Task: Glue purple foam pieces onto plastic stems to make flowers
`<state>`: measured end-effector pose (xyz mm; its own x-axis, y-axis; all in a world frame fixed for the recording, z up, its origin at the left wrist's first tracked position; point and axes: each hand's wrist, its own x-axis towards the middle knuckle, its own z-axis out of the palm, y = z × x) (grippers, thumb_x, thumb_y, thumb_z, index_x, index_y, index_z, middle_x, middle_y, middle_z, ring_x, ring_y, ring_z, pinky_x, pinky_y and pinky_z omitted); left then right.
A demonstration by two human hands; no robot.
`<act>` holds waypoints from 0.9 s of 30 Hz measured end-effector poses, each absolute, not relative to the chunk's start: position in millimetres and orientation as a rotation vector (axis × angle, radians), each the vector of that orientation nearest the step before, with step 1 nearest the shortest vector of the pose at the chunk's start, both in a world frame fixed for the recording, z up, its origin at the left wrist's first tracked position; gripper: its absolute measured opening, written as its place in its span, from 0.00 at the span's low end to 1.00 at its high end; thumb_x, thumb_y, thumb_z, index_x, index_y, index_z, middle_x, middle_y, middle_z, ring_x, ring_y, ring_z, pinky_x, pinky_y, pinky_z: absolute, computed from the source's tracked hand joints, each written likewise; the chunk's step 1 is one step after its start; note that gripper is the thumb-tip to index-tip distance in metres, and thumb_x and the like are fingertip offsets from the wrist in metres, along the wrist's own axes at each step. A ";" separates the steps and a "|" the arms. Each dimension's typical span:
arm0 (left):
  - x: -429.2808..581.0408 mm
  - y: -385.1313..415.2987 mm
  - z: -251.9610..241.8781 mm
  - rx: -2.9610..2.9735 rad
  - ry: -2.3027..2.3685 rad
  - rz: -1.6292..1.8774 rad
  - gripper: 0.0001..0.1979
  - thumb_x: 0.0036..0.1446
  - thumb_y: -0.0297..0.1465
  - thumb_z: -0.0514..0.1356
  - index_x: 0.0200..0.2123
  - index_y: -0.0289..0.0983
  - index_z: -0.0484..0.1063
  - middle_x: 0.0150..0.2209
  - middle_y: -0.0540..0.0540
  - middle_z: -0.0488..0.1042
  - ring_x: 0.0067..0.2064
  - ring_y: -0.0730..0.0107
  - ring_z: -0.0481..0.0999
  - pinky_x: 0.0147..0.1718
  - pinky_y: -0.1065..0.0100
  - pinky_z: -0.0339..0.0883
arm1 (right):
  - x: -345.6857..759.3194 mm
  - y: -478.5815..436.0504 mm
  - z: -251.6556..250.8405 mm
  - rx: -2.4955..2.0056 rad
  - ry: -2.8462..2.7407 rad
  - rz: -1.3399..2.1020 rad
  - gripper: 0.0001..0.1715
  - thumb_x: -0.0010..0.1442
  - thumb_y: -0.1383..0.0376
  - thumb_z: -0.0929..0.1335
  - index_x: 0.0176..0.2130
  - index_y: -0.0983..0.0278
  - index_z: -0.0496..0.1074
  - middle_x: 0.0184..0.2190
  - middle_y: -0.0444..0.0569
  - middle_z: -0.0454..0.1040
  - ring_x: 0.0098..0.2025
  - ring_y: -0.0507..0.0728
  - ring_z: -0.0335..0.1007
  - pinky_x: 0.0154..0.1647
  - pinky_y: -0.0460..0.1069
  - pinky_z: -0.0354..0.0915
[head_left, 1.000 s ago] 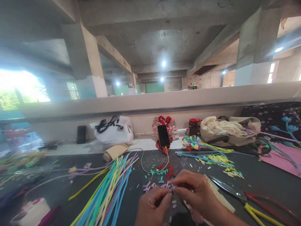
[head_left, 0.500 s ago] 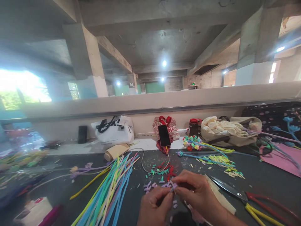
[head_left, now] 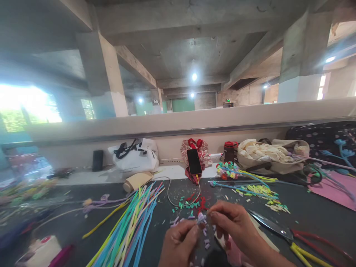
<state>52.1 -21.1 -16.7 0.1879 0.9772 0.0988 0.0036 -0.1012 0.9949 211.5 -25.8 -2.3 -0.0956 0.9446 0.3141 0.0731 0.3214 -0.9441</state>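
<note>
My left hand (head_left: 179,241) is closed in a pinch, thumb against forefinger, at the bottom middle. A small lilac flower-like piece of fuzzy chenille stem (head_left: 201,218) stands up from its fingertips. Just to the right, my right hand (head_left: 233,226) has thumb and forefinger pressed together, a little apart from the lilac piece. Whatever lies in that pinch is too small to make out. Short lilac cut pieces (head_left: 206,241) are scattered on the dark table between and below the hands. Green cut pieces (head_left: 185,203) and red ones (head_left: 202,203) lie beyond the fingertips.
Long coloured chenille stems (head_left: 130,226) spread out to the left. Large red-handled scissors (head_left: 274,226) lie right of my right hand. A phone (head_left: 194,161) with a cable leans at the back, beside finished-looking small flowers (head_left: 226,170) and yellow cut pieces (head_left: 260,191).
My hands have drawn slightly apart. Both met at the lilac piece before; now my right fingers are off it, and it shows more clearly above my left fingertips.
</note>
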 end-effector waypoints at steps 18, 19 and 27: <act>49.9 -15.2 -31.9 1.177 0.703 0.754 0.24 0.38 0.51 0.58 0.13 0.34 0.63 0.11 0.52 0.60 0.14 0.81 0.53 0.16 0.73 0.42 | 211.1 -30.0 2.8 -0.813 -1.498 1.137 0.12 0.43 0.66 0.72 0.33 0.62 0.76 0.24 0.41 0.64 0.21 0.46 0.59 0.15 0.37 0.56; 49.9 -13.8 -33.2 1.199 0.706 0.749 0.24 0.38 0.51 0.58 0.13 0.34 0.63 0.11 0.52 0.61 0.14 0.81 0.53 0.16 0.73 0.42 | 211.5 -30.0 1.9 -0.803 -1.505 1.130 0.12 0.43 0.65 0.72 0.33 0.62 0.77 0.24 0.41 0.64 0.21 0.46 0.59 0.14 0.37 0.56; 51.2 -16.5 -26.6 1.251 0.728 0.744 0.25 0.38 0.52 0.58 0.12 0.34 0.64 0.10 0.53 0.59 0.15 0.81 0.53 0.17 0.73 0.42 | 213.2 -29.3 -1.7 -0.810 -1.571 1.099 0.09 0.47 0.63 0.71 0.32 0.61 0.77 0.28 0.44 0.67 0.21 0.46 0.60 0.14 0.38 0.55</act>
<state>51.2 -16.5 -26.6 0.5674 0.8200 -0.0754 -0.0929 0.1547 0.9836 213.2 -29.3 -1.7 -0.2633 0.8979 0.3528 -0.0231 0.3597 -0.9328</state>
